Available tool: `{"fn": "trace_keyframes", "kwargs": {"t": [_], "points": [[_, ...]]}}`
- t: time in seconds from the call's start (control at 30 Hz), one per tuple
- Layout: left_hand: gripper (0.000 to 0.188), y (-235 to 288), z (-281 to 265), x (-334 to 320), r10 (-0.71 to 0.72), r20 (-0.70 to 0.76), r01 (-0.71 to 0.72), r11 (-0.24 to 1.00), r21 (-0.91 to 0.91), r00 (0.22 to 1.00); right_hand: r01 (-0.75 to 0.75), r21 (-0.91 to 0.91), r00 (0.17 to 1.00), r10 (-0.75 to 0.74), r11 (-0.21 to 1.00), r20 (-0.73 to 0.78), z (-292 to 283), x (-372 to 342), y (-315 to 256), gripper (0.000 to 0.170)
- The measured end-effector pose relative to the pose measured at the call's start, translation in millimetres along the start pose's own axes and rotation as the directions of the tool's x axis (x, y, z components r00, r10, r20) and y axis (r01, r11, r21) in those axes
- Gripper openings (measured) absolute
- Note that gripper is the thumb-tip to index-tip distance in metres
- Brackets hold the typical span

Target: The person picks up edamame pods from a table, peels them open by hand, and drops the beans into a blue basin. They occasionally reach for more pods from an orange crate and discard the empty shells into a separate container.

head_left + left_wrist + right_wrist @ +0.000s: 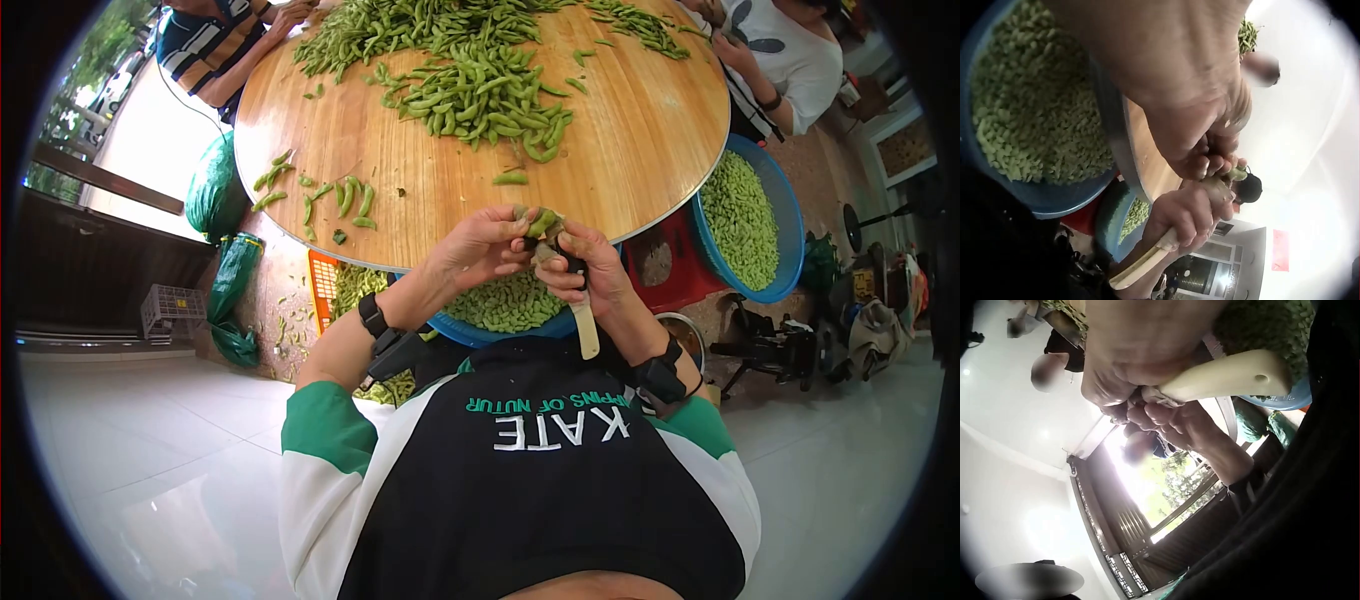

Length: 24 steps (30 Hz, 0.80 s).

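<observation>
Above the near table edge in the head view, my left hand (485, 245) pinches a green bean pod (543, 222) between thumb and fingertips. My right hand (600, 268) meets it there, its fingers curled round a tool with a cream handle (587, 335) that points down toward my chest. A hole shows near the end of the cream handle (1229, 378) in the right wrist view. The tool's working end is hidden in the fingers. Below both hands is a blue tub (445, 328) of shelled green beans (510, 305).
A large heap of pods (470, 90) covers the far side of the round wooden table (640, 130), with a few loose pods (345, 195) at left. Another blue tub (792, 215) of beans stands right, an orange basket (322, 285) left. Two people sit across the table.
</observation>
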State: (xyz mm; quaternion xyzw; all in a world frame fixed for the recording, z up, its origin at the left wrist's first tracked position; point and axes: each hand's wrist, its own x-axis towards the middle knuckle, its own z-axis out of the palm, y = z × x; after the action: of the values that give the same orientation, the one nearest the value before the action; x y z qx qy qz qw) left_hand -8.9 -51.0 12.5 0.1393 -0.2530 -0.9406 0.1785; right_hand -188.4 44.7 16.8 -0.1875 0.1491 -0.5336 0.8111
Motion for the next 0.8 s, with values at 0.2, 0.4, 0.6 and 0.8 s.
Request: {"fn": "trace_keyframes", "kwargs": {"t": [0.2, 0.4, 0.6, 0.8], "points": [[0.01, 3, 15, -1, 0.021, -0.206, 0.022, 0.979, 0.204, 0.978, 0.0, 0.146, 0.999, 0.006, 0.989, -0.043, -4, 1, 1, 0.027], [0.017, 0, 28, -9, 0.535, 0.481, -0.133, -0.561, 0.817, 0.694, 0.002, 0.209, 0.996, 0.017, 0.978, -0.087, 4, 5, 7, 0.024], [0.016, 6, 32, -9, 0.461, -0.103, -0.019, 0.253, 0.967, 0.881, 0.044, 0.153, 0.994, -0.027, 0.987, -0.11, 3, 3, 11, 0.027], [0.02, 5, 22, -2, 0.182, -0.363, 0.091, 0.779, 0.621, 0.914, 0.086, -0.367, 0.945, -0.192, 0.926, -0.264, 6, 1, 8, 0.021]]}}
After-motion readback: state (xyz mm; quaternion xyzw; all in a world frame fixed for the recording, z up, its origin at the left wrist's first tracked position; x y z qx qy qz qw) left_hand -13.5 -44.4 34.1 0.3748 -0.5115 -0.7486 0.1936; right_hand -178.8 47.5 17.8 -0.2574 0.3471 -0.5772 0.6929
